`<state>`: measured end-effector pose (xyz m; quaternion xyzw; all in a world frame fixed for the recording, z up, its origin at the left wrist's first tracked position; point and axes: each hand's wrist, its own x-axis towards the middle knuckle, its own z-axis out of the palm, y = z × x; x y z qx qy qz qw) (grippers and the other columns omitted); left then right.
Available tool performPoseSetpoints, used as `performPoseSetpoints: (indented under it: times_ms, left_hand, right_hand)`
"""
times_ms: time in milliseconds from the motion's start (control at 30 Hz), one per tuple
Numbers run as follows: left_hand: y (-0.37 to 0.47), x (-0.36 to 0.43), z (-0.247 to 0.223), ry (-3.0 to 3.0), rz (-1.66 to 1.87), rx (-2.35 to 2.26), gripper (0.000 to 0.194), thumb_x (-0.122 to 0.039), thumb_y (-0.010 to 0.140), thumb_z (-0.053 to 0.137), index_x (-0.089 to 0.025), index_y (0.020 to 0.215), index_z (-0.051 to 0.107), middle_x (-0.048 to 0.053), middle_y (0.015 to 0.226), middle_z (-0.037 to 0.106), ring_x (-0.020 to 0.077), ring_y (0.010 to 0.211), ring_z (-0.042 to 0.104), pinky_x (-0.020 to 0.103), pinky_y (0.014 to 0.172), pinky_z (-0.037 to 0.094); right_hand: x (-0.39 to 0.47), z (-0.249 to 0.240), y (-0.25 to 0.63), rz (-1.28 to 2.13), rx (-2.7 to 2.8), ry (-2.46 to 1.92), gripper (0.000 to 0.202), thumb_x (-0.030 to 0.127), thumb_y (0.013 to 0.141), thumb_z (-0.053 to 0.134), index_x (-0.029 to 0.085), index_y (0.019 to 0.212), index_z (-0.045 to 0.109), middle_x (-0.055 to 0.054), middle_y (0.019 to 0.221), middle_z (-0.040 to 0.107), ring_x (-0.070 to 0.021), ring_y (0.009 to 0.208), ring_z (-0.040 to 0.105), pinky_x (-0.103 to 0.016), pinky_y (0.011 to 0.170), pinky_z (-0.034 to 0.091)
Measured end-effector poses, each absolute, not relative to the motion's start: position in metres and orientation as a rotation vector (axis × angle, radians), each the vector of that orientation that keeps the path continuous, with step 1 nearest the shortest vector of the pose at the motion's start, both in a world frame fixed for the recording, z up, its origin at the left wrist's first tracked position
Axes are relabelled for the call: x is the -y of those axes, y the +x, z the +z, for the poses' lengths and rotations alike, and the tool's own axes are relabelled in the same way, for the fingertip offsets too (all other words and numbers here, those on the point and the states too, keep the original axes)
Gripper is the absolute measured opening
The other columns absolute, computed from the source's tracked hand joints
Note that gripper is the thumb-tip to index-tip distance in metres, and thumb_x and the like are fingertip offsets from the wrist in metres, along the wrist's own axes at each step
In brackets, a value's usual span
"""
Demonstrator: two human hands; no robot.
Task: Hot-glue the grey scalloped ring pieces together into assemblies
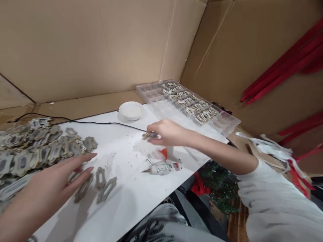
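Right hand (168,132): grip pinched on a small metal piece (150,135), held just above the white table (131,195), near the glue gun (163,167) lying on its side. Left hand (54,181): grip apart, fingers flat and extended, fingertips resting on loose grey cut-out pieces (101,183) beside the large pile (30,148). A white bowl (130,110) and a clear compartment tray (186,102) stand further back.

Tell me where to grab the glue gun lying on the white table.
Grip the glue gun around its white body, coming from above. It lies flat on its side on the table, nozzle pointing left, wire stand sticking up near the nozzle, so the middle and rear body are probably safest. The right hand is nearest; the left hand rests by the flat pieces.
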<state>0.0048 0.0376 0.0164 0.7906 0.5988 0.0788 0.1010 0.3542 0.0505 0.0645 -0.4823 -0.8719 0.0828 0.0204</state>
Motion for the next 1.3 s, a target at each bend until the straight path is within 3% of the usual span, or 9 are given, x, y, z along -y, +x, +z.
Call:
performPoseSetpoints:
  times_ms: [100,333,567,733,900,1033,1300]
  left_hand:
    - [0.017,-0.033,0.021,2.253,0.134,-1.651,0.049,-0.057,0.084,0.044,-0.028,0.111,0.072,-0.002,0.097,0.078,0.0185,0.071,0.068,0.027,0.069,0.050]
    - [0.019,-0.029,0.007,2.331,0.155,-1.523,0.048,-0.051,0.086,0.038,-0.024,0.101,0.075,0.007,0.095,0.076,0.0229,0.068,0.068,0.032,0.063,0.048]
    - [0.024,-0.023,0.005,2.382,0.115,-1.500,0.047,-0.043,0.090,0.034,-0.025,0.107,0.074,0.008,0.101,0.073,0.0265,0.086,0.070,0.037,0.073,0.049]
    - [0.028,-0.018,-0.003,2.481,0.146,-1.467,0.039,-0.037,0.094,0.037,-0.026,0.103,0.074,0.007,0.098,0.072,0.0251,0.088,0.069,0.035,0.072,0.049]
    - [0.034,-0.013,-0.006,2.567,0.182,-1.438,0.036,-0.030,0.095,0.038,-0.023,0.101,0.073,0.007,0.098,0.070,0.0251,0.087,0.068,0.036,0.071,0.049]
    - [0.033,-0.013,-0.007,2.582,0.251,-1.436,0.035,-0.031,0.095,0.040,-0.023,0.103,0.073,0.007,0.099,0.070,0.0243,0.086,0.069,0.035,0.071,0.048]
    - [0.032,-0.013,-0.011,2.652,0.380,-1.403,0.032,-0.030,0.097,0.042,-0.023,0.099,0.074,0.008,0.097,0.069,0.0251,0.085,0.066,0.036,0.070,0.049]
  right_hand:
    - [-0.053,0.051,0.294,0.211,3.018,-1.310,0.018,0.032,0.094,0.061,0.017,0.105,0.065,-0.008,0.093,0.076,-0.0220,0.080,0.069,-0.029,0.058,0.035]
    - [-0.061,0.020,0.243,0.070,3.234,-1.016,0.026,0.007,0.098,0.047,0.018,0.119,0.058,-0.010,0.105,0.072,-0.0216,0.084,0.071,-0.029,0.056,0.037]
    - [-0.075,0.023,0.243,0.226,3.311,-0.926,0.018,0.035,0.096,0.065,0.018,0.104,0.066,-0.007,0.105,0.070,-0.0196,0.086,0.067,-0.028,0.055,0.031]
    - [-0.080,0.035,0.253,0.279,3.302,-0.907,0.009,0.024,0.097,0.061,0.018,0.098,0.069,-0.008,0.109,0.070,-0.0198,0.095,0.064,-0.029,0.063,0.034]
    - [-0.081,0.032,0.255,0.302,3.307,-1.036,0.031,0.034,0.089,0.073,0.014,0.111,0.068,-0.011,0.108,0.071,-0.0255,0.099,0.063,-0.031,0.065,0.036]
    - [-0.083,0.030,0.256,0.310,3.324,-1.020,0.022,0.029,0.090,0.071,0.015,0.107,0.070,-0.010,0.104,0.072,-0.0252,0.098,0.062,-0.032,0.065,0.036]
    - [-0.062,0.039,0.264,0.310,3.387,-0.815,0.023,0.032,0.089,0.074,0.016,0.106,0.071,-0.009,0.101,0.071,-0.0228,0.093,0.060,-0.030,0.066,0.035]
